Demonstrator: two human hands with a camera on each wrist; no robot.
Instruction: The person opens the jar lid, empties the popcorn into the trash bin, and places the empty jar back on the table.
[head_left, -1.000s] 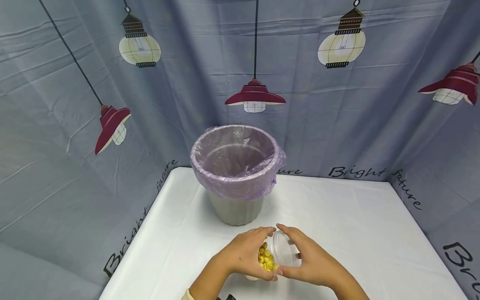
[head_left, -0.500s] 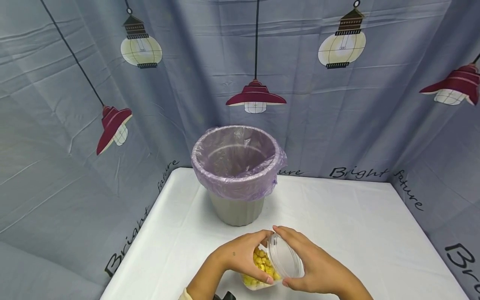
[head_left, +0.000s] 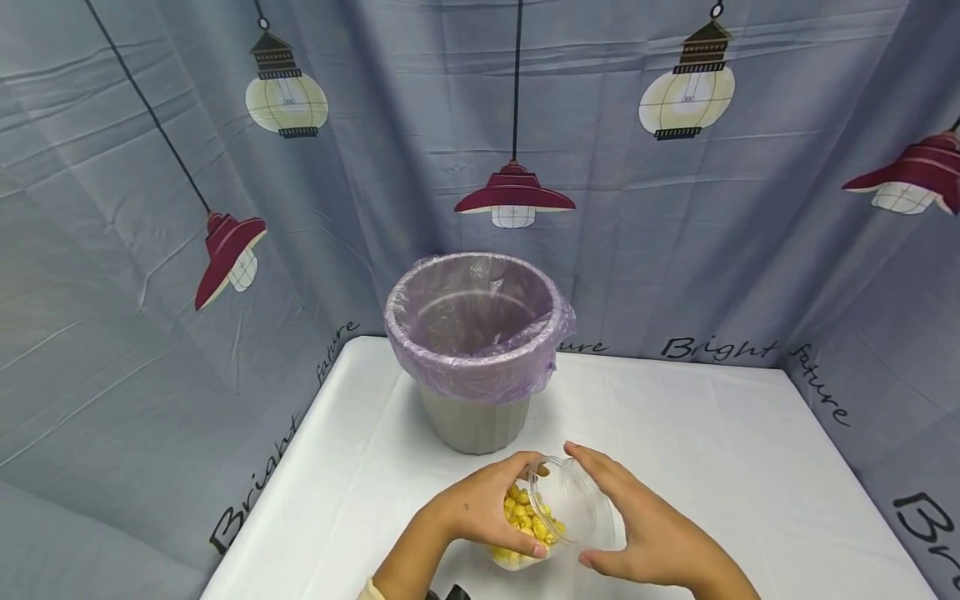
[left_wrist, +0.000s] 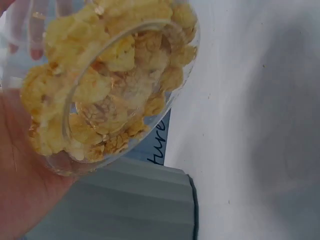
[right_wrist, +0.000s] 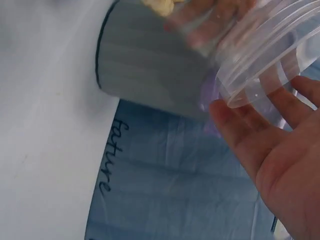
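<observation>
My left hand [head_left: 480, 508] grips a clear plastic jar [left_wrist: 185, 75] filled with yellow popcorn [head_left: 528, 518], low over the front of the table. The jar is tilted, and its round base shows in the left wrist view. My right hand [head_left: 651, 533], fingers and thumb curved, holds a clear threaded lid [head_left: 585, 508] at the jar's right side. The lid overlaps the popcorn in the head view. In the right wrist view, fingertips [right_wrist: 222, 112] lie right at the rim of the lid [right_wrist: 250, 82]; the left hand's fingers are blurred behind it.
A grey bin [head_left: 476, 421] lined with a purple bag [head_left: 468, 375] stands beyond the hands, on the white table [head_left: 675, 433]. A blue-grey curtain [head_left: 622, 250] printed with lamps surrounds the table at the back and sides.
The jar and left hand have shifted slightly left, and more popcorn shows. The right hand has moved a little right, its fingers and thumb spread wider, and the lid has turned.
</observation>
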